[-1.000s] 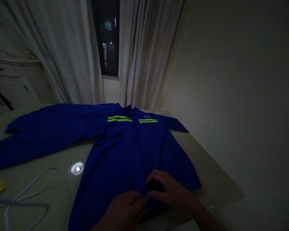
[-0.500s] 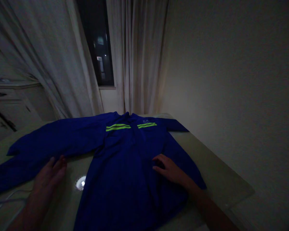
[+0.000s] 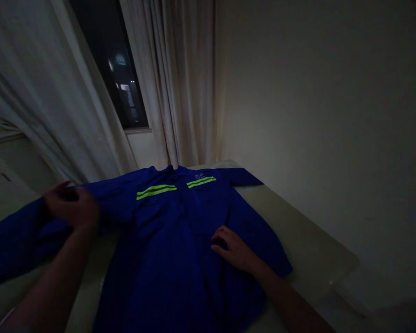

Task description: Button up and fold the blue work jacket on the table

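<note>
While the left hand (image 3: 72, 209) curls over the top edge of the outstretched sleeve (image 3: 17, 240), its fingers bent inward, the view does not settle whether they have hold of the cloth or only lie against it. That sleeve runs flat to the left edge of the view, unfolded, with the left forearm (image 3: 52, 282) reaching up to it from below. Behind it, a pale curtain (image 3: 38, 92) hangs beside a dark window (image 3: 114, 69).

The blue work jacket (image 3: 166, 263) lies front up and spread out on the pale table top (image 3: 308, 236), its collar (image 3: 168, 169) at the far end. Two lime reflective stripes (image 3: 156, 191) cross the chest, one on each side of the collar's line, and no fold shows across the body. The lower hem runs out of view, so its state cannot be told.

Further right, the right hand (image 3: 230, 249) rests palm down on the jacket's front, fingers loosely curved and not clearly gripping anything, with the right forearm (image 3: 291, 305) trailing off the lower edge of the view. Only a short stub of the other sleeve (image 3: 244, 176) shows at the far shoulder; where the rest lies is hard to tell in this dim light. A bare plaster wall (image 3: 315, 115) closes the room on the right.
</note>
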`<act>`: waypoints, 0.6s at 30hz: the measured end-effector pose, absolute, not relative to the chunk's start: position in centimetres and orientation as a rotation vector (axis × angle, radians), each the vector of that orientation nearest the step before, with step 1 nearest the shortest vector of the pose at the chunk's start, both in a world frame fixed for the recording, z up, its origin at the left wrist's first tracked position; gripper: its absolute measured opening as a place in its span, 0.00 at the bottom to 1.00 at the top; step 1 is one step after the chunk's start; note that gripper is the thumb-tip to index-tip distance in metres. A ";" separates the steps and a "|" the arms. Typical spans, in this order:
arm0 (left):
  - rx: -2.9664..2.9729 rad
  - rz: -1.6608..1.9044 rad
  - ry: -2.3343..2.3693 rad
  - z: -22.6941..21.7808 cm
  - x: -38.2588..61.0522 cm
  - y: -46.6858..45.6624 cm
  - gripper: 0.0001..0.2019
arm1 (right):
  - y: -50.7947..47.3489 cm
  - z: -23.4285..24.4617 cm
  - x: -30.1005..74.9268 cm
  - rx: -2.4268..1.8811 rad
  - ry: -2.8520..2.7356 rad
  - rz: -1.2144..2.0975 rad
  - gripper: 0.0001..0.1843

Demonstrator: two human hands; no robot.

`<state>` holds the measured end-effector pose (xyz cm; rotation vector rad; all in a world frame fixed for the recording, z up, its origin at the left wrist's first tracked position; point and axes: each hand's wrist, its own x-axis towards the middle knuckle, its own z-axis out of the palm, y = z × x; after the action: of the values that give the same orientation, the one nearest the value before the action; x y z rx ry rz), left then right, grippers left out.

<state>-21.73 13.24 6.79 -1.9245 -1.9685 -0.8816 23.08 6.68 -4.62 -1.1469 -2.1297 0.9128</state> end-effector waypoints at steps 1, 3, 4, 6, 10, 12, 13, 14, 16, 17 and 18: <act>-1.980 -0.913 -1.945 6.8 -20.0 15.1 0.22 | 6.7 -4.8 23.1 -1.149 -2.117 0.913 0.08; -2.185 -0.916 -1.861 5.7 -15.7 18.4 0.23 | 6.8 -5.1 23.2 -1.128 -2.094 0.926 0.07; -2.357 -0.875 -1.781 4.7 -13.4 19.5 0.22 | 6.9 -5.2 23.3 -1.111 -2.081 0.931 0.07; -2.671 -0.752 -1.594 2.2 -9.4 20.4 0.20 | 7.0 -5.3 23.5 -1.088 -2.053 0.932 0.05; -2.835 -0.612 -1.499 -1.8 -6.6 18.3 0.17 | 7.8 -5.6 23.5 -1.128 -1.983 0.929 0.04; -2.752 -0.587 -1.599 -2.6 -8.0 16.4 0.17 | 8.1 -5.9 23.6 -1.159 -1.934 0.935 0.05; -2.688 -0.573 -1.658 -2.8 -9.1 15.4 0.17 | 8.2 -6.1 23.6 -1.172 -1.915 0.938 0.06; -2.599 -0.550 -1.723 -3.0 -10.3 14.5 0.16 | 8.2 -6.2 23.6 -1.184 -1.902 0.941 0.07; -2.345 -0.492 -1.862 -3.5 -12.7 12.8 0.15 | 8.0 -6.1 23.6 -1.217 -1.895 0.927 0.09; -2.199 -0.474 -1.926 -4.0 -13.8 12.1 0.17 | 7.8 -5.8 23.4 -1.240 -1.907 0.903 0.11; -2.069 -0.465 -1.976 -4.5 -14.7 11.4 0.19 | 7.7 -5.3 23.1 -1.261 -1.937 0.864 0.12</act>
<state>-14.67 11.41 -4.51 -2.0694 -1.9757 -0.4653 23.06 7.72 -5.25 -1.2609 -1.9369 0.8645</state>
